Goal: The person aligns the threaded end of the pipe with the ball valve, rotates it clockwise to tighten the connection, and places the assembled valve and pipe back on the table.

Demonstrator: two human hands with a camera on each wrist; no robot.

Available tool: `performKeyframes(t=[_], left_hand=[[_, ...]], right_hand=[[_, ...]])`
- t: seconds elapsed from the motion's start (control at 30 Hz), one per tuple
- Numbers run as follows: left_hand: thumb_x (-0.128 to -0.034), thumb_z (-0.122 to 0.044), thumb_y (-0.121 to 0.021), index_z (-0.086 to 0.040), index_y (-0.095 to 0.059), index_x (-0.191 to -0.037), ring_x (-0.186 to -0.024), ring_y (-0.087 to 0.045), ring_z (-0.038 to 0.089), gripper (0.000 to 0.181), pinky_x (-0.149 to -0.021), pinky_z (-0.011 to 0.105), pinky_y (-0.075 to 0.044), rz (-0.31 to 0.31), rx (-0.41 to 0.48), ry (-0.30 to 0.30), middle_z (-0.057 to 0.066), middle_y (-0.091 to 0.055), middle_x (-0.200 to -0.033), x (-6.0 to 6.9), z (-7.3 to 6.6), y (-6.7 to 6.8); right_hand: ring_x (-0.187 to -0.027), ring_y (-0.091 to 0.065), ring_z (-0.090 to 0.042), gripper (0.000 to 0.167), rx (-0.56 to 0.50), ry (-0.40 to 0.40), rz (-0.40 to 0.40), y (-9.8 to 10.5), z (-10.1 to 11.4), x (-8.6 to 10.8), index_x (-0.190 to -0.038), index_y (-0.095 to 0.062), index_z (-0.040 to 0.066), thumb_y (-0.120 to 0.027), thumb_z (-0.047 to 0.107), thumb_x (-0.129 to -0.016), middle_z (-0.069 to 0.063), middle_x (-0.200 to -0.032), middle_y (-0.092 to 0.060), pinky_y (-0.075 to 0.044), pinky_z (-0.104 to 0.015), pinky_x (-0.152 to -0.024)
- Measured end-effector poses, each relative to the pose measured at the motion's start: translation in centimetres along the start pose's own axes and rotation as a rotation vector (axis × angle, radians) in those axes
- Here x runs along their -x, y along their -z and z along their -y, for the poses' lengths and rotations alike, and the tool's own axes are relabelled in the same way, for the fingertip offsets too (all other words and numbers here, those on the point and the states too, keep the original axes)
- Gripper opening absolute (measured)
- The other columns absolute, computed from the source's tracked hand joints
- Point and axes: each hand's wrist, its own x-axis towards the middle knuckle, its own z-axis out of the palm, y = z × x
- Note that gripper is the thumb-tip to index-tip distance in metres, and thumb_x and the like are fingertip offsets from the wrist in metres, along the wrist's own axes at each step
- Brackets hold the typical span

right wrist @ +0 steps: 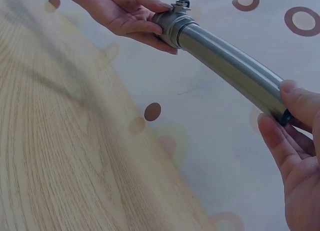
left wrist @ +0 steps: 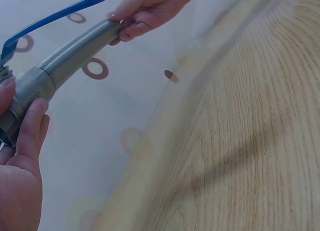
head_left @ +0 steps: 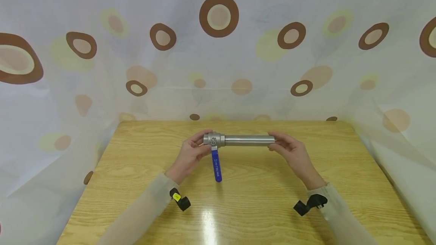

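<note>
A steel ball valve [head_left: 214, 139] with a blue lever handle [head_left: 217, 165] is joined to a straight steel pipe [head_left: 248, 140]. Both are held level above the table, the lever pointing toward the person in the head view. My left hand [head_left: 191, 155] grips the valve body at its left end, thumb and fingers on either side. At the far right, my right hand [head_left: 293, 154] pinches the pipe's end between thumb and fingers. Threads [left wrist: 46, 70] show where the pipe meets the valve in the left wrist view. The pipe's right end [right wrist: 286, 117] is partly hidden by fingers.
Beneath the hands lies a wood-grain table [head_left: 245, 207], and the pipe's shadow falls on it. A pale sheet [head_left: 259, 101] with brown and yellow circles encloses the back and sides. Each wrist wears a small black camera [head_left: 184, 203].
</note>
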Motion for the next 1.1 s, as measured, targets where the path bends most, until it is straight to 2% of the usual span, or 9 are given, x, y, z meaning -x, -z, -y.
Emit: performKeyframes(t=[0.13, 0.2, 0.3, 0.5, 0.77, 0.97, 1.1], left_hand=[[-0.0931, 0.013, -0.060, -0.014, -0.068, -0.133, -0.121, -0.061, 0.022, 0.049, -0.099, 0.031, -0.059, 0.001, 0.007, -0.004, 0.012, -0.061, -0.145, 0.01, -0.02, 0.00], [-0.0924, 0.014, -0.061, -0.013, -0.068, -0.133, -0.121, -0.062, 0.021, 0.049, -0.098, 0.031, -0.059, -0.001, 0.009, -0.008, 0.011, -0.062, -0.144, 0.00, -0.01, -0.01], [-0.0921, 0.014, -0.061, -0.016, -0.070, -0.131, -0.121, -0.062, 0.021, 0.050, -0.098, 0.032, -0.059, 0.000, 0.016, -0.012, 0.010, -0.063, -0.144, -0.03, 0.00, 0.01], [-0.0920, 0.014, -0.060, -0.021, -0.072, -0.125, -0.122, -0.061, 0.022, 0.050, -0.099, 0.031, -0.059, 0.000, 0.017, -0.007, 0.011, -0.063, -0.143, -0.11, 0.00, -0.02], [-0.0916, 0.014, -0.060, -0.015, -0.070, -0.131, -0.121, -0.062, 0.021, 0.050, -0.098, 0.031, -0.059, 0.004, 0.010, -0.021, 0.011, -0.062, -0.145, -0.04, -0.05, 0.02], [-0.0908, 0.015, -0.060, -0.020, -0.072, -0.125, -0.123, -0.060, 0.022, 0.050, -0.098, 0.030, -0.059, 0.009, 0.018, -0.014, 0.008, -0.064, -0.143, -0.10, -0.09, 0.04], [-0.0905, 0.015, -0.060, -0.021, -0.072, -0.124, -0.124, -0.060, 0.022, 0.051, -0.098, 0.030, -0.059, 0.013, 0.024, -0.017, 0.006, -0.066, -0.141, -0.09, -0.14, 0.07]], right_hand=[[-0.096, -0.071, -0.007, 0.040, -0.002, -0.006, -0.004, -0.02, -0.03, 0.00, -0.142, -0.060, 0.000, -0.064, 0.007, -0.103, 0.005, -0.105, -0.074, -0.058, -0.018, -0.090], [-0.098, -0.071, -0.007, 0.041, -0.030, 0.000, 0.005, -0.02, -0.10, 0.02, -0.143, -0.060, 0.003, -0.064, 0.005, -0.102, 0.006, -0.107, -0.074, -0.059, -0.019, -0.089], [-0.100, -0.071, -0.007, 0.044, -0.075, 0.011, 0.023, -0.02, -0.11, 0.04, -0.144, -0.058, 0.000, -0.064, 0.001, -0.101, 0.005, -0.111, -0.074, -0.060, -0.020, -0.088], [-0.096, -0.071, -0.008, 0.039, -0.027, 0.017, 0.015, 0.03, -0.20, 0.03, -0.142, -0.060, 0.000, -0.063, 0.004, -0.103, 0.004, -0.105, -0.074, -0.059, -0.019, -0.089], [-0.101, -0.070, -0.008, 0.044, -0.051, 0.021, 0.024, 0.00, -0.11, -0.05, -0.144, -0.057, -0.002, -0.065, 0.002, -0.101, 0.007, -0.115, -0.072, -0.060, -0.022, -0.090], [-0.095, -0.072, -0.009, 0.040, -0.019, -0.013, 0.000, -0.07, -0.11, -0.11, -0.141, -0.060, -0.001, -0.065, 0.007, -0.102, 0.006, -0.106, -0.074, -0.059, -0.020, -0.091], [-0.101, -0.071, -0.008, 0.045, -0.041, -0.001, 0.021, -0.04, -0.15, -0.05, -0.145, -0.057, 0.000, -0.065, 0.003, -0.101, 0.007, -0.113, -0.073, -0.060, -0.022, -0.091]])
